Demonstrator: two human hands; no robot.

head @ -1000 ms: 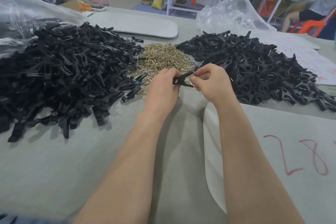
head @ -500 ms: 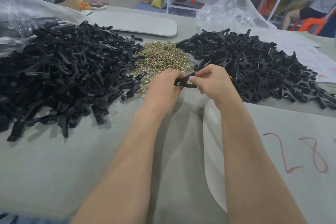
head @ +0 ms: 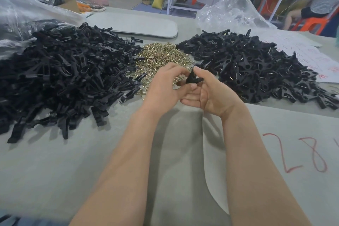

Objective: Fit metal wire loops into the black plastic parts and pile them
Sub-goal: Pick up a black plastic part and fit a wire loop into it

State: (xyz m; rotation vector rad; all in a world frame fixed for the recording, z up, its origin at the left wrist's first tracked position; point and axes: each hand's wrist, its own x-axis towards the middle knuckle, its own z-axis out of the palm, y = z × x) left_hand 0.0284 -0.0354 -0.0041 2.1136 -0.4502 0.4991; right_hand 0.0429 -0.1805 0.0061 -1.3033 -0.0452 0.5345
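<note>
Black plastic part point(head: 193, 79), one only, is pinched by both the left hand point(head: 163, 86) and the right hand point(head: 212, 95) above the grey table point(head: 55, 161). One heap of wire loops point(head: 161, 57) lies behind them, its near edge hidden by the hands, between two black heaps: left pile point(head: 64, 71) and right pile point(head: 256, 68).

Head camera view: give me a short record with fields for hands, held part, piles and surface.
left hand: pinches black plastic part
right hand: pinches the same part
middle pile: metal wire loops
left pile: black parts, left of the loops
right pile: black parts with wire glints
surface: grey table
</note>
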